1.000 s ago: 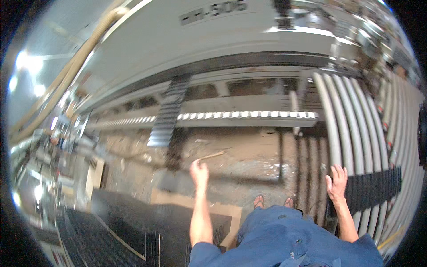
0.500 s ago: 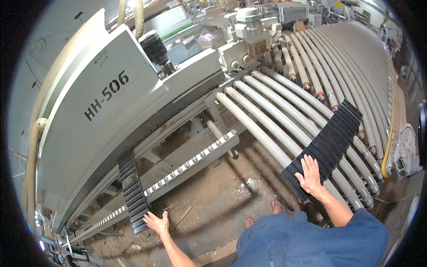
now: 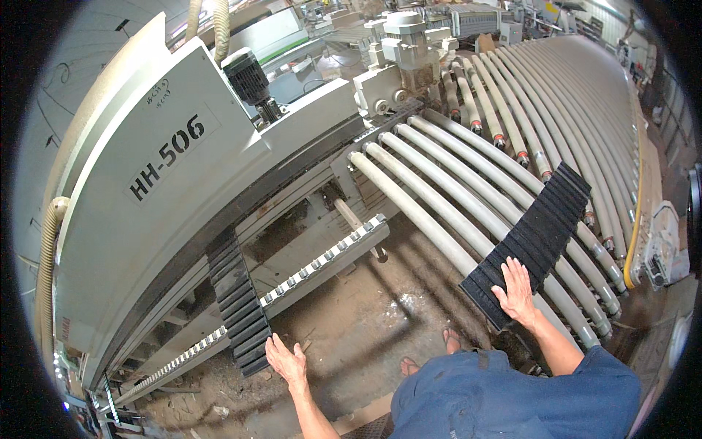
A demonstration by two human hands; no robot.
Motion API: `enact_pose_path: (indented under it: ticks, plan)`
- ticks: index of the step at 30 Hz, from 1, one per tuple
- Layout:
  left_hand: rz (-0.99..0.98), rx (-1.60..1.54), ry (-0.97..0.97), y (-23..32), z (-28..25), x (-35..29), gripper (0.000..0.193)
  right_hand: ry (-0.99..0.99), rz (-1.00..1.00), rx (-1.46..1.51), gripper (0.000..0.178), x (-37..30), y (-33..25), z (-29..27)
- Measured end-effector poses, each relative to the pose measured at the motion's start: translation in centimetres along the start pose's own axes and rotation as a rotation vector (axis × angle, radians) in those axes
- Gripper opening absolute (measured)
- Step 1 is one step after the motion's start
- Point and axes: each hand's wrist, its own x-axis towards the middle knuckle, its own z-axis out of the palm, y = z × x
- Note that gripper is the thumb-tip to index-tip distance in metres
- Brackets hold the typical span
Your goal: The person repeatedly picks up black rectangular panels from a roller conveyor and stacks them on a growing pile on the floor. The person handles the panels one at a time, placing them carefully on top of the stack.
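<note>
On the left, a black ribbed panel point(image 3: 238, 304) lies across the machine's white toothed rail, its far end under the machine's long grey housing. The fingertips of my left hand point(image 3: 289, 361) rest against the panel's near right edge, fingers stretched out and not wrapped round it. Over on the right, a second black ribbed panel point(image 3: 537, 238) lies across several metal rollers. My right hand point(image 3: 518, 294) is laid flat on its near end with the fingers extended.
The long grey machine housing point(image 3: 183, 168) fills the left, with a dark motor point(image 3: 247, 79) on top. The white toothed rail point(image 3: 322, 256) runs along its front. Metal rollers point(image 3: 420, 208) spread to the right, and the dusty floor point(image 3: 351, 300) shows between.
The left panel has shifted right along the rail, and my left hand has moved right and slightly up with it. The right panel and my right hand stay almost where they were.
</note>
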Motion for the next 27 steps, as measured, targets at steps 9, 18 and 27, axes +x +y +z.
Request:
enact_pose_path:
  ticks: [9,18,27]
  plan:
    - [0.250,0.072,-0.035,3.6,-0.8,-0.3,0.089,-0.062,-0.036,-0.111,0.069,5.1,6.2,0.2]
    - [0.403,0.015,-0.134,9.9,0.1,1.3,0.080,-0.099,-0.022,-0.093,0.083,7.6,8.4,-0.1]
    - [0.541,-0.126,-0.198,14.9,1.5,3.3,0.071,0.050,-0.051,-0.045,0.074,6.6,8.1,-1.1]
